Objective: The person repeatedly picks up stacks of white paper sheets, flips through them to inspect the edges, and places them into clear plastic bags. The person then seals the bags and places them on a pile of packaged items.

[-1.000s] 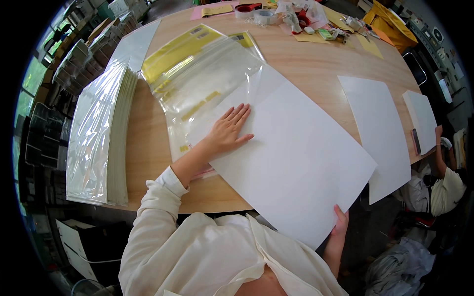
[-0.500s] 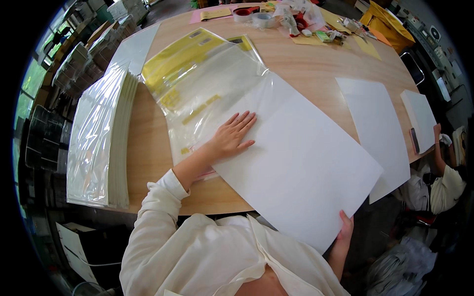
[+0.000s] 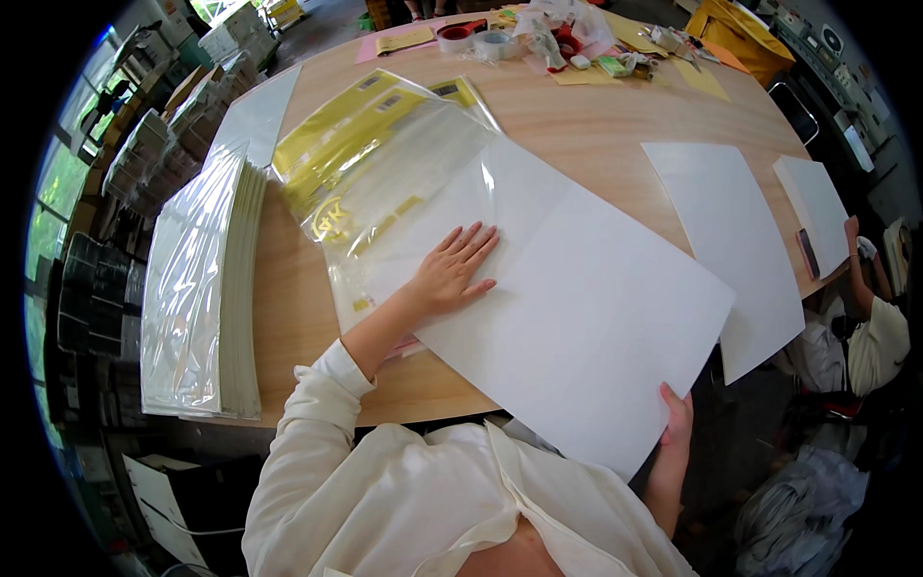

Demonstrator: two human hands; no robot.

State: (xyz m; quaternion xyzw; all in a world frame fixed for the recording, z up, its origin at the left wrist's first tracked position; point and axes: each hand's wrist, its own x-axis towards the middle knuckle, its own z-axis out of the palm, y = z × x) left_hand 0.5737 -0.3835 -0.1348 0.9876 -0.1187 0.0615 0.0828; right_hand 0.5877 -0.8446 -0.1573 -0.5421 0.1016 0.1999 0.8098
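A large white sheet of paper lies slantwise across the table's front, its near corner jutting over the edge toward my body. Its far left part is inside a clear plastic bag with yellow print. My left hand rests flat, fingers spread, on the bag and sheet near the bag's mouth. At the sheet's near right edge, my right hand pinches it, thumb on top and the other fingers hidden underneath. Whether it is one sheet or several, I cannot tell. More yellow-printed bags lie beneath the first.
A tall plastic-wrapped stack stands at the left. Another white sheet and a white stack lie at the right, beside a co-worker's hand. Tape rolls and crumpled plastic clutter the far side.
The white sheet has slid a little away and to the left, deeper into the bag, my right hand moving with it. My left hand stays flat in place. The view has turned slightly.
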